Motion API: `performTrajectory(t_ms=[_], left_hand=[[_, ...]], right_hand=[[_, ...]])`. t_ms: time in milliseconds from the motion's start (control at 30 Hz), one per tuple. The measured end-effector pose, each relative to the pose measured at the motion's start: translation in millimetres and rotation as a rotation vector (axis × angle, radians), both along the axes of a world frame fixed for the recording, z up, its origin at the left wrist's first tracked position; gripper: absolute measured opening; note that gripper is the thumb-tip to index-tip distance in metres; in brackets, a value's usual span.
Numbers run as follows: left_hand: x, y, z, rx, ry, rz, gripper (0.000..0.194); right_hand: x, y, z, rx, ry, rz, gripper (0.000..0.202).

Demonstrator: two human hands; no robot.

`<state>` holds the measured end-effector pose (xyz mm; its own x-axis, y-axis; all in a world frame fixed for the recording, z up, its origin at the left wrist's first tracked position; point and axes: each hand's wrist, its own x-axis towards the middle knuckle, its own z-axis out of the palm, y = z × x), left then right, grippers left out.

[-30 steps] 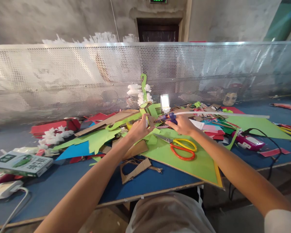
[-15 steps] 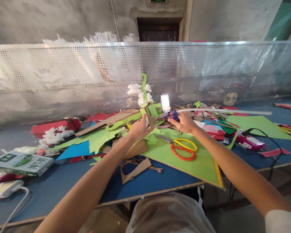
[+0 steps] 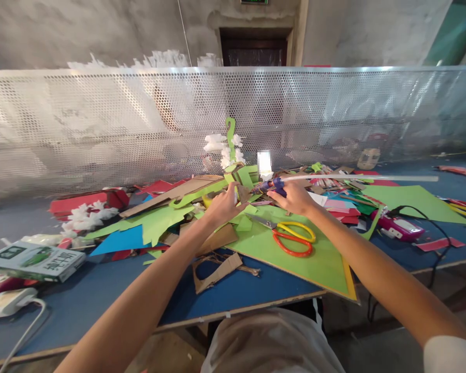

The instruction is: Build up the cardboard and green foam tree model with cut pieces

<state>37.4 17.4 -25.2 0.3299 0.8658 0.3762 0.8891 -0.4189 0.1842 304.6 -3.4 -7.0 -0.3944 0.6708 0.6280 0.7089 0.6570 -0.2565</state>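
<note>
My right hand (image 3: 295, 198) is wrapped round a dark blue glue gun (image 3: 277, 185), with a long clear glue stick (image 3: 357, 178) reaching out to the right behind it. The gun's nozzle points left at a small brown cardboard piece (image 3: 244, 194). My left hand (image 3: 222, 204) pinches that piece from the left side. Just beyond stands a green paper and cardboard form (image 3: 238, 175) with a curled green strip (image 3: 230, 132) and white tufts (image 3: 226, 156). Scissors (image 3: 293, 243) with a yellow and an orange handle lie nearer me on green card (image 3: 314, 269).
Paper and cardboard scraps cover the middle of the blue table (image 3: 112, 300). A printed box (image 3: 34, 260) and a white power strip (image 3: 8, 304) lie left, a magenta device (image 3: 402, 228) with a black cable right. A perforated metal screen (image 3: 140, 119) stands behind.
My right hand and the glue gun have shifted very slightly to the left. The glue stick's far end sits slightly higher and farther right.
</note>
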Motion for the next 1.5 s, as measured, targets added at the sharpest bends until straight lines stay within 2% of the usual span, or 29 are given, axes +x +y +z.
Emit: performTrajectory(t_ms=[167, 333, 467, 633, 800, 967, 1200, 1333, 1400, 1500], left_hand=[[-0.8, -0.1, 0.7, -0.001, 0.008, -0.008, 0.07], [-1.0, -0.2, 0.8, 0.006, 0.006, -0.024, 0.073], [0.1, -0.7, 1.2, -0.013, 0.016, -0.017, 0.073], [-0.1, 0.1, 0.1, -0.003, 0.005, -0.023, 0.076], [-1.4, 3.4, -3.0, 0.005, 0.021, -0.039, 0.077], [-2.6, 6.2, -5.6, 0.0, 0.008, -0.089, 0.08], [-2.6, 3.9, -4.5, -0.019, 0.016, -0.153, 0.078], [-4.9, 6.9, -5.4, -0.014, 0.013, -0.121, 0.079], [-7.0, 9.3, -5.8, -0.012, -0.001, -0.097, 0.076], [-9.8, 11.8, -5.5, -0.005, -0.065, -0.113, 0.072]], right_hand=[[-2.9, -1.9, -0.7, -0.018, -0.045, 0.064, 0.034], [-3.1, -2.0, 0.3, 0.007, 0.011, 0.011, 0.035], [-3.5, -2.3, 1.1, -0.005, -0.008, 0.058, 0.035], [-3.0, -1.4, 0.4, -0.014, 0.015, 0.006, 0.037], [-5.2, -0.6, -1.8, -0.02, -0.008, 0.045, 0.035], [-5.3, 1.2, -2.9, -0.056, 0.056, -0.01, 0.037], [-4.8, 1.7, -2.0, -0.065, 0.033, 0.016, 0.039], [-0.1, 2.9, 1.1, -0.074, 0.025, 0.038, 0.036], [2.8, 4.7, 1.0, -0.122, 0.108, 0.056, 0.039], [5.8, 7.1, -1.4, -0.37, 0.332, 0.129, 0.046]])
